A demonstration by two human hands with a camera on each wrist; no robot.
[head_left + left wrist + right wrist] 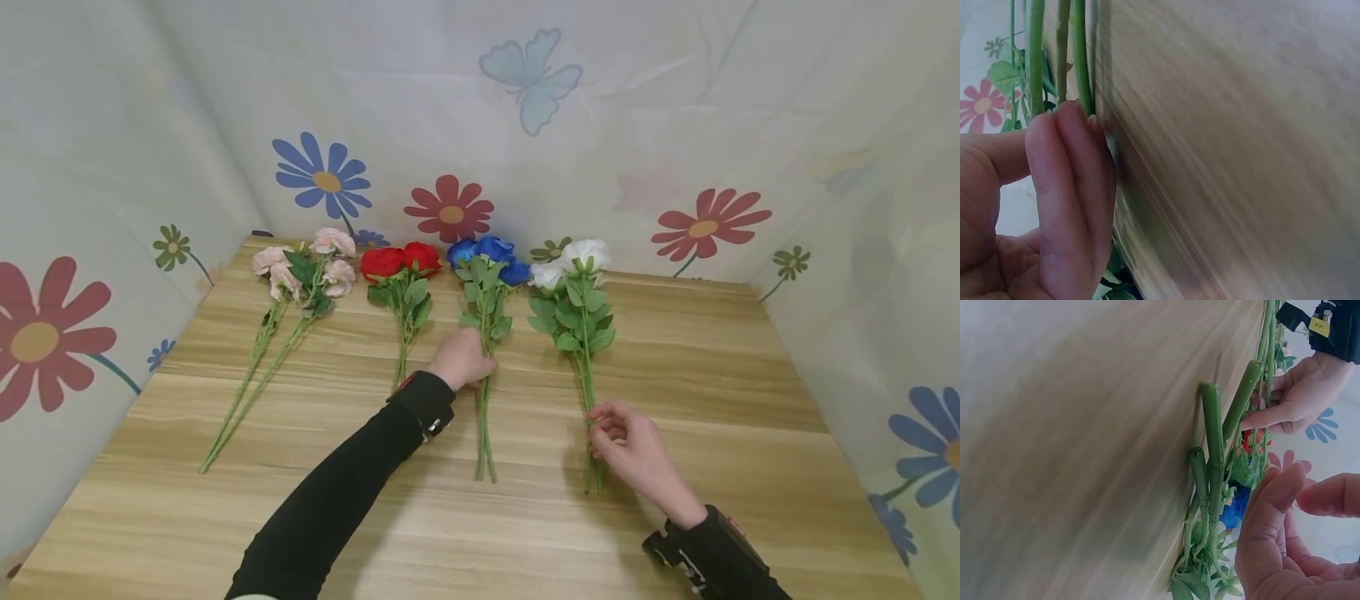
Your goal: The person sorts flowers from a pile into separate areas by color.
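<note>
My left hand (461,358) reaches across the table and pinches the stems of the blue flowers (493,252) below their leaves. In the left wrist view the fingertips meet several green stems (1035,56). My right hand (633,450) hovers by the lower stems of the white flowers (587,257), fingers loosely curled. The right wrist view shows the cut stem ends (1212,412) beside that hand, with nothing between thumb and fingers. Both bunches lie with their blooms toward the back.
Red flowers (382,263) lie left of the blue ones, their lower stems partly hidden by my left arm. Pale pink flowers (333,242) on long stems lie farther left. A flower-printed cloth (600,150) rises behind the wooden table (712,358).
</note>
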